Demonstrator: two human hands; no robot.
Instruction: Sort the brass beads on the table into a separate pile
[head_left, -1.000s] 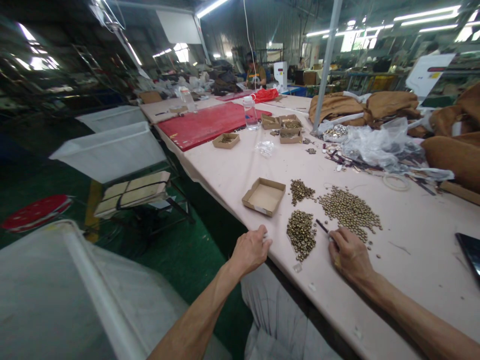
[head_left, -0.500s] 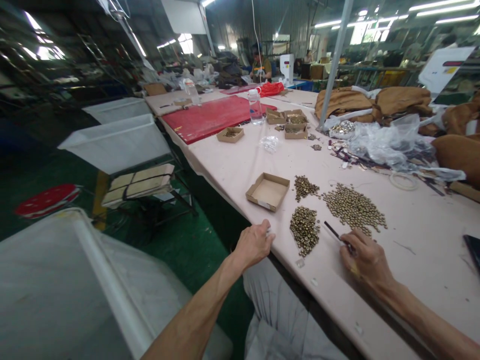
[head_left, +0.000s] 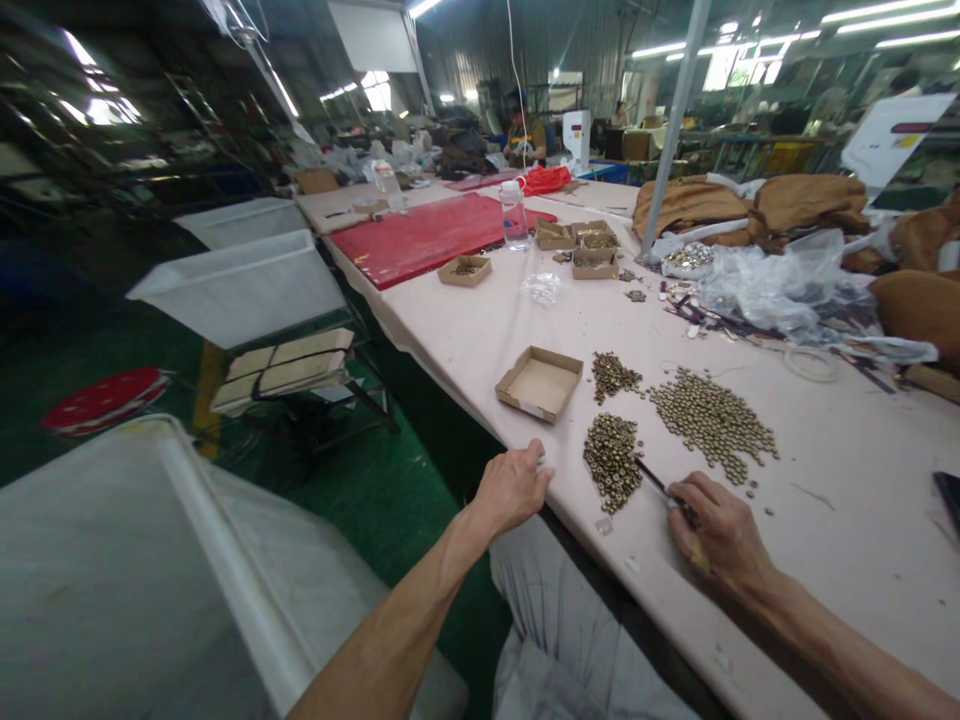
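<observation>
Right hand (head_left: 712,525): grasping a dark stick (head_left: 651,474) by its near end; the tip meets the right edge of the near heap (head_left: 613,462).
Dark stick: looks thin, stiff and light; best held, I judge, towards that near end.
Left hand (head_left: 514,487): fingers curled at the near edge of the counter (head_left: 862,520); something pale shows at the fingertips, but I cannot tell whether the grip holds it.
Brass-coloured pieces: near heap left of the stick, a far heap (head_left: 613,376) beyond it, a wide spread (head_left: 709,415) to the right; probably hard, light singly and apt to slide, so best pinched one by one.
Cardboard tray (head_left: 541,383): left of the far heap; likely light and bendable, to be lifted by opposite walls.
Counter surface: pale pink, smooth-looking; red board (head_left: 435,235) far left, plastic bag (head_left: 757,285) far right.
Room: green floor (head_left: 375,510), white bins (head_left: 240,280) to the left, a person (head_left: 529,140) at the far end.
</observation>
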